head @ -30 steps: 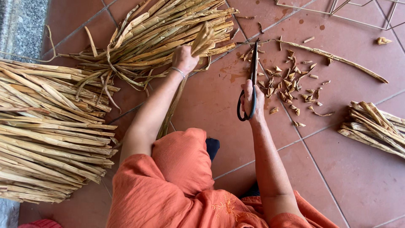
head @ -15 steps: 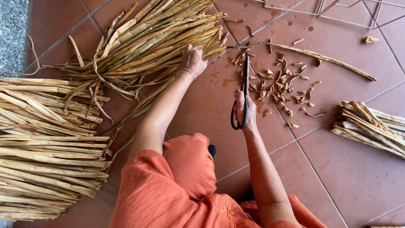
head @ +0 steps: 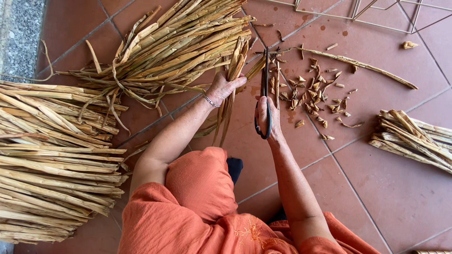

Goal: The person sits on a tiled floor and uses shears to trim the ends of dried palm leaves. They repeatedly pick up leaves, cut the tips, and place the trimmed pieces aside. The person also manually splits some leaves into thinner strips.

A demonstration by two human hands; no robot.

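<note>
My left hand (head: 223,88) grips a small bunch of dried straw-coloured stalks (head: 231,80), held upright-ish across the tile floor, with its top near a larger loose heap of stalks (head: 174,47). My right hand (head: 266,117) holds black-handled scissors (head: 266,84), blades pointing away from me and lying just right of the bunch's upper end. Small cut stalk ends (head: 320,96) are scattered on the tiles to the right of the scissors. A thin bracelet sits on my left wrist.
A thick stack of long dried stalks (head: 52,160) lies at the left. A short trimmed bundle (head: 414,138) rests at the right. One long stalk (head: 362,66) lies beyond the scraps, and a metal wire frame (head: 358,11) stands at the far edge. My orange-clad knee (head: 200,183) is below.
My left hand has drawn a small bunch out of the loose heap and brought it toward me, close beside the scissors. The right hand stays on the scissors.
</note>
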